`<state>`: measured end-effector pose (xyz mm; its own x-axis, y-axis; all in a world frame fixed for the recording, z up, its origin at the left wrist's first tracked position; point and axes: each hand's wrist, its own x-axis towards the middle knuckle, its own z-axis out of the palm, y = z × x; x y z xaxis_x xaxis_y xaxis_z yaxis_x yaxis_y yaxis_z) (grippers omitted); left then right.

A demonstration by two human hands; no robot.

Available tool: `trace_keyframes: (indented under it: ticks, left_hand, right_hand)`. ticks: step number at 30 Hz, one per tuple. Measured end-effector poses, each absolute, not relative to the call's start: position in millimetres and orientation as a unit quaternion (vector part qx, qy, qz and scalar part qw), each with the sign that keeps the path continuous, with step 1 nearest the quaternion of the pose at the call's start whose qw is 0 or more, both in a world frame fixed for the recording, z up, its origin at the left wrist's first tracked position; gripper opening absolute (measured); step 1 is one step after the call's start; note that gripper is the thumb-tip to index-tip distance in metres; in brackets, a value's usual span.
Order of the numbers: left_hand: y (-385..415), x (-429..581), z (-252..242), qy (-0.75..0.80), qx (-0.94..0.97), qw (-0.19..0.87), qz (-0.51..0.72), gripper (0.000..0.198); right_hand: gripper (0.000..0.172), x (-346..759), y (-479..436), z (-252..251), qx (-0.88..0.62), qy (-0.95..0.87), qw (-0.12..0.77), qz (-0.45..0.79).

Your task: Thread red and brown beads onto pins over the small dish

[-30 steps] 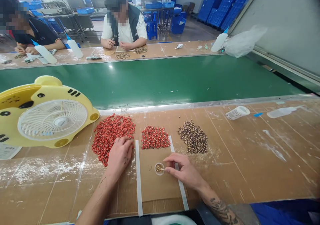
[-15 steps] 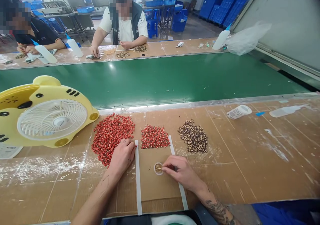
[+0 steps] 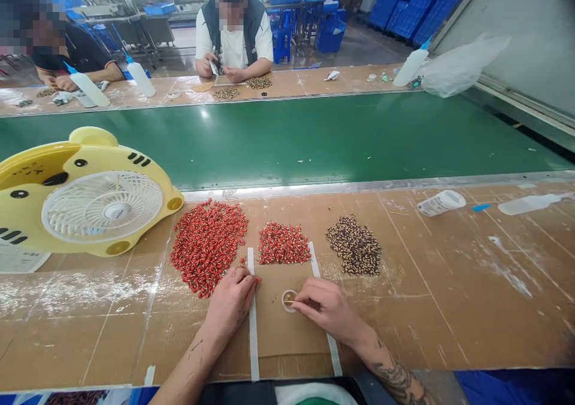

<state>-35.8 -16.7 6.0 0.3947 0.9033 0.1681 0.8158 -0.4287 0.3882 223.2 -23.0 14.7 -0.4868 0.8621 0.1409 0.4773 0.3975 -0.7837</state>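
Beside the large red pile (image 3: pixel 209 246), my left hand (image 3: pixel 233 294) pinches a small red piece (image 3: pixel 257 280) at the left white tape strip (image 3: pixel 253 333). My right hand (image 3: pixel 330 309) grips a thin stick (image 3: pixel 290 301), its tip over a small round clear dish (image 3: pixel 288 308). That dish rests on a cardboard sheet (image 3: pixel 291 336) between two tape strips. A smaller red pile (image 3: pixel 284 243) lies at the sheet's far edge. Right of it is a pile of dark and tan pieces (image 3: pixel 353 245).
A yellow fan (image 3: pixel 90 195) stands at the left. A green belt (image 3: pixel 314 135) crosses behind the table. At the right lie a white tub (image 3: pixel 441 202) and a clear bottle (image 3: pixel 530 203). Two people sit across the belt, near squeeze bottles (image 3: pixel 141 78).
My left hand has drawn nearer with the red piece, away from the large pile. The view has shifted slightly. Across the belt, one person's hand has lifted from the table, holding something pale.
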Motion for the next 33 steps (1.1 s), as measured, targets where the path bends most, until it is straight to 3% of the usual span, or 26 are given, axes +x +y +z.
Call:
trace_keyframes:
  ticks: [10, 23, 27, 33]
  left_hand:
    - [-32, -34, -5, 0.538, 0.79, 0.133, 0.264, 0.02]
    - [-18, -27, -6, 0.52, 0.82, 0.135, 0.196, 0.023]
    - [-20, -30, -1, 0.517, 0.769, 0.222, 0.303, 0.02]
    - [-34, -18, 3, 0.57, 0.511, 0.475, 0.435, 0.014]
  right_hand:
    - [0.024, 226, -26, 11, -0.39, -0.812, 0.292, 0.322]
    - [0.027, 211, -20, 14, -0.371, -0.829, 0.315, 0.274]
    - [0.027, 213, -19, 14, -0.355, -0.842, 0.315, 0.257]
    - [0.031, 217, -13, 11, -0.347, -0.865, 0.275, 0.237]
